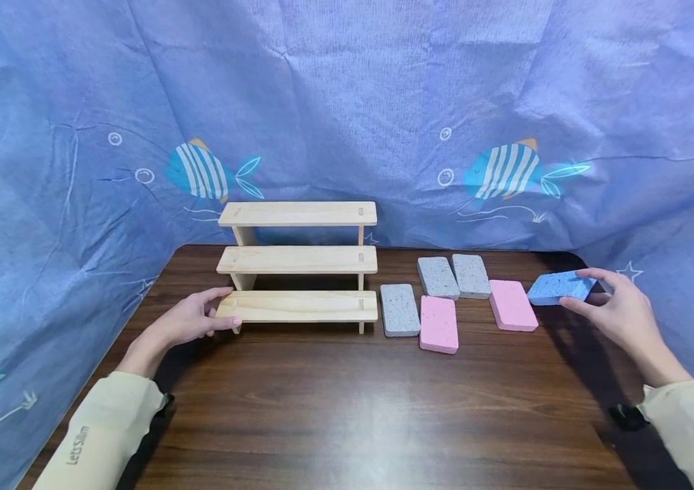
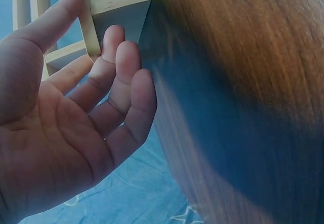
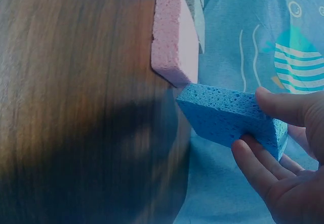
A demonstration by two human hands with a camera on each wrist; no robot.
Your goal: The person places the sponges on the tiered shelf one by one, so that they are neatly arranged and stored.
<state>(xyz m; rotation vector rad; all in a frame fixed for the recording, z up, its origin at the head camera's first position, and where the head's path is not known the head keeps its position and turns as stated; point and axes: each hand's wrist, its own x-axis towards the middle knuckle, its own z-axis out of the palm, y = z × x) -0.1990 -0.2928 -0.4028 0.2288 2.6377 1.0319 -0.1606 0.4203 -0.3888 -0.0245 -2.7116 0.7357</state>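
Note:
A three-tier wooden shelf (image 1: 298,306) stands on the table. At the left end of its lowest board my left hand (image 1: 190,316) pinches the wood; in the left wrist view the thumb and index finger lie on either side of the board (image 2: 91,24), the other fingers bent below. Over at the table's far right my right hand (image 1: 622,309) grips a blue sponge (image 1: 558,288) by its right end, tilted, with its underside showing in the right wrist view (image 3: 223,118). Just left of it lies a pink sponge (image 1: 514,306).
Between the shelf and that pink sponge lie three grey sponges (image 1: 400,311) and a second pink sponge (image 1: 439,325). The brown wooden table (image 1: 347,408) ends at a blue fish-print cloth (image 1: 347,102) behind and at the sides.

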